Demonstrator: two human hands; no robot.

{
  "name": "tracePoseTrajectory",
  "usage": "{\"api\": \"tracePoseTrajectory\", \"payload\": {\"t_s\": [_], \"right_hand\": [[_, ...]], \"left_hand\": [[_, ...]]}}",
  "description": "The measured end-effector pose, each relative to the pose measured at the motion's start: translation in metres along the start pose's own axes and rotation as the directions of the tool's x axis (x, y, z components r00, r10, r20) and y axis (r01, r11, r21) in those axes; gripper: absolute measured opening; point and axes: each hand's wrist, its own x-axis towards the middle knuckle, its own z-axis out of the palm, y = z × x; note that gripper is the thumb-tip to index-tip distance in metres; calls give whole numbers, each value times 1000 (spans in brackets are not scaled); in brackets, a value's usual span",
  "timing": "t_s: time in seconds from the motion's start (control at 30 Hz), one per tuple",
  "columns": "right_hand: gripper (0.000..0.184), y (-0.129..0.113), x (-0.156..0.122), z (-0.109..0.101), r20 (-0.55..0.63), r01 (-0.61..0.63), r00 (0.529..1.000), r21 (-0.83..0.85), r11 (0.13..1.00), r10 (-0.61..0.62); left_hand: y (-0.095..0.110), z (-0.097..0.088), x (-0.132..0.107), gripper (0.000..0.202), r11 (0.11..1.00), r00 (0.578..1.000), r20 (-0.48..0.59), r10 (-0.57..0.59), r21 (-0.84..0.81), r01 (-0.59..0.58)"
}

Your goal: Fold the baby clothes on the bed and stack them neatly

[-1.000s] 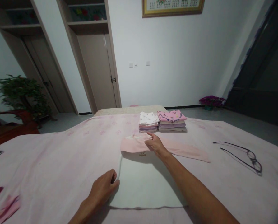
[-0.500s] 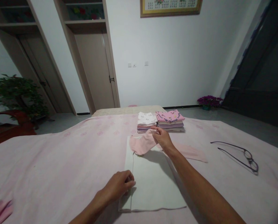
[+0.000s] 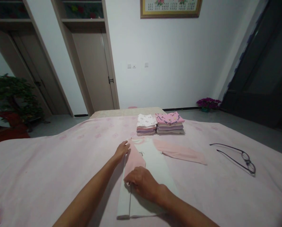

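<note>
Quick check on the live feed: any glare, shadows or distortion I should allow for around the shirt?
Head view, centre: dim light, no strong glare on the shirt; soft shadows beneath the right hand and beside the left forearm. Head view, edges: the far-left door leans, likely lens distortion; the lower right corner is dark and blurred.

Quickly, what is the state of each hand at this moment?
Left hand: at the shoulder of the shirt; whether it grips cannot be told.
Right hand: closed, holding the folded-over pink sleeve.
</note>
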Motion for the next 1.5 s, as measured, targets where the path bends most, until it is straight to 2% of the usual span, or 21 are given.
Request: {"api": "tracePoseTrajectory", "payload": {"t_s": [0.07,0.13,0.4,0.53,0.67,0.87,0.97,1.07,1.17,1.27,1.37,1.43,1.5], "right_hand": [[24,-3,-4,9,56,57,997,-63,996,-54],[19,-4,-7,12,58,81,995,-89,993,-76],[23,-8,-8,12,-14,115,993,-12,993,-115],[14,-8,-11,21,-64,55,996,-16,998,-56],[12,-8,-15,28,-85,66,994,0,998,-65],[12,-9,-21,33,-75,104,992,-18,994,-106],[12,-11,-22,32,-60,139,988,-49,989,-142],[12,-13,-23,31,-49,165,984,-79,983,-169],[13,-14,-23,30,-47,166,984,-92,982,-171],[13,-17,-22,27,-43,159,986,-84,984,-163],[17,-22,-23,20,-18,168,985,-45,985,-169],[23,-26,-26,16,29,186,982,-16,982,-186],[37,-28,-30,14,81,204,976,-8,979,-203]], "left_hand": [[-3,0,8,59,996,999,-44,4,91,0],[-6,0,14,60,983,997,-76,20,183,-6],[-16,-1,26,49,892,985,-120,126,448,-60],[-20,-2,32,51,850,983,-108,150,521,-73],[-23,-6,38,40,807,980,-105,167,585,-74],[-23,-6,47,26,745,980,-158,124,667,14],[-23,-8,49,26,714,979,-175,107,698,47],[-21,-10,44,34,680,970,-189,151,733,37],[-16,-6,34,38,639,954,-131,269,766,-75],[-15,4,23,41,580,933,21,359,778,-240],[-22,17,18,46,518,921,152,360,788,-333],[-30,22,16,53,479,921,196,338,806,-347],[-37,24,16,59,442,923,215,320,828,-346]]}}
